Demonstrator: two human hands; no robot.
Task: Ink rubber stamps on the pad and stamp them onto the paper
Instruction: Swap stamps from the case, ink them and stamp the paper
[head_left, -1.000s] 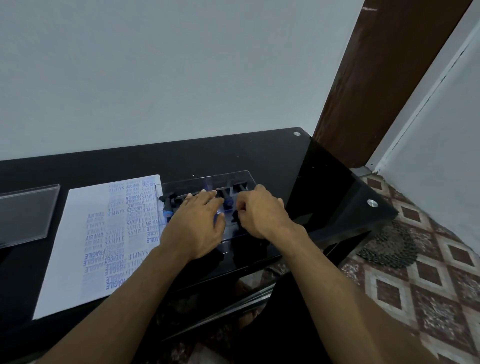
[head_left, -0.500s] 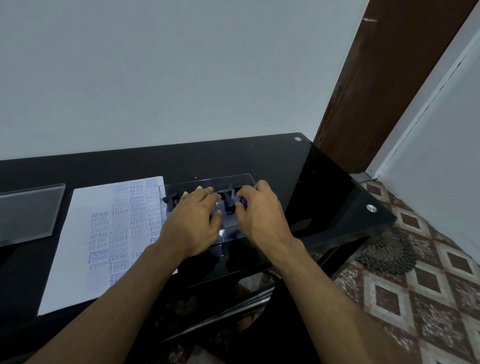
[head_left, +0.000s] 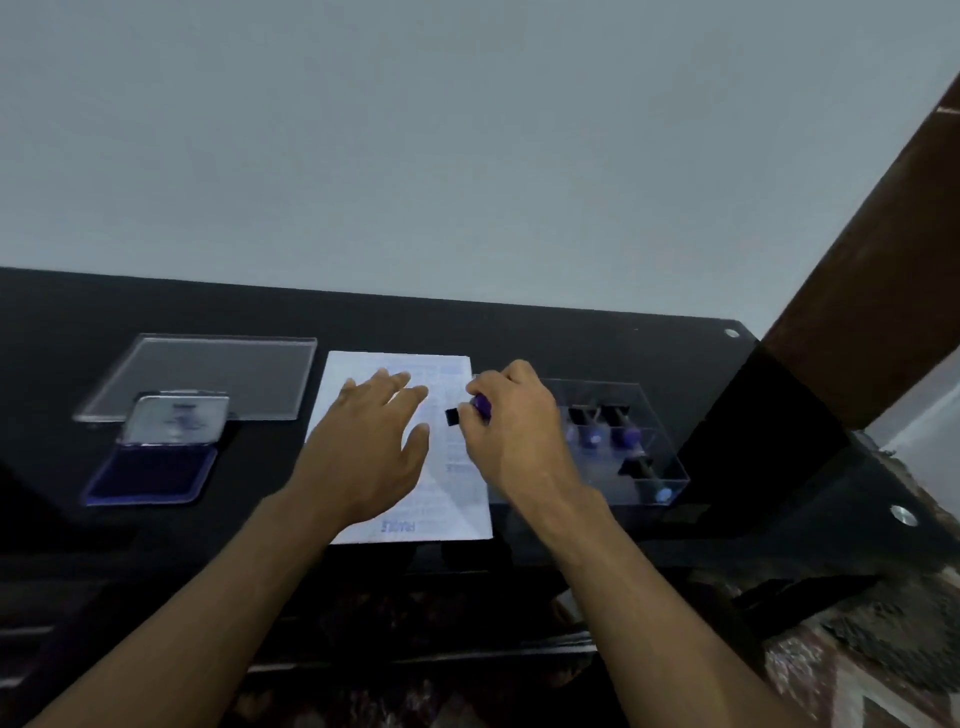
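Note:
A white paper (head_left: 457, 499) covered with blue stamp prints lies mid-table. My right hand (head_left: 519, 431) grips a rubber stamp (head_left: 467, 410) with a purple handle and black base, held above the paper's right edge. My left hand (head_left: 371, 441) hovers over the paper, fingers spread and relaxed, holding nothing. An open blue ink pad (head_left: 150, 473) with its lid raised sits at the left. A clear plastic box (head_left: 654, 452) to the right holds several more stamps.
A clear plastic lid (head_left: 208, 374) lies flat behind the ink pad. The black glass table (head_left: 571, 338) ends at the right near a brown door frame (head_left: 872, 312). Patterned floor tiles (head_left: 857, 675) show below the table's right corner.
Both hands left the stamp box and moved left over the paper. My right hand lifted one stamp out. The camera swung left, bringing the ink pad into view.

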